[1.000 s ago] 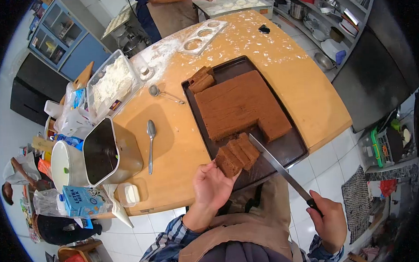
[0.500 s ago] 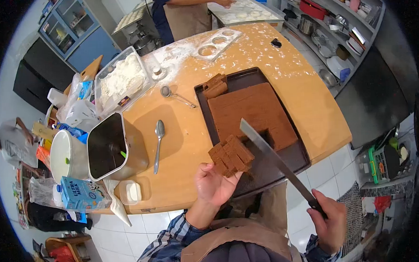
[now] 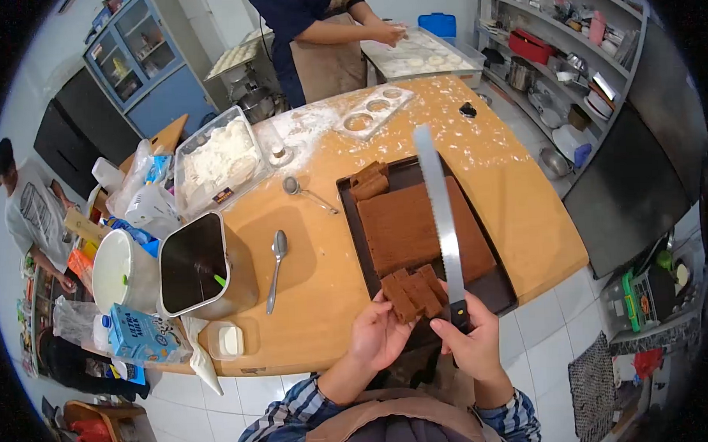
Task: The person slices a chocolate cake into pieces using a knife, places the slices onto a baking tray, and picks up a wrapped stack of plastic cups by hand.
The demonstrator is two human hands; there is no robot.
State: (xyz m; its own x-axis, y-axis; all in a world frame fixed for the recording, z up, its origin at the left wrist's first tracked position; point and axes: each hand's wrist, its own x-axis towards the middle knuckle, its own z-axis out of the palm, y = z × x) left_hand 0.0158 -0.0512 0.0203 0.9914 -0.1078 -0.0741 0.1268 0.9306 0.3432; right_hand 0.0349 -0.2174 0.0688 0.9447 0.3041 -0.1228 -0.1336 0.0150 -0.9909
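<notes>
Several cut slices of brown cake rest in my left hand, its fingers closed around their near side. My right hand grips the dark handle of a long serrated knife, whose blade points up and away over the cake. Close beside the slices, my right thumb is near their edge; whether it touches them I cannot tell. Under the blade, a large brown sheet cake lies in a dark baking tray. More cut cake strips sit in the tray's far left corner.
On the table's left stand a deep metal container, a spoon, a small strainer, a tub of flour and a milk carton. A white cutter board lies at the back. Two other people are in the room.
My right hand has moved left with the knife, from beside the tray to next to the slices. The blade now points more upright. My left hand has shifted slightly right with the slices.
</notes>
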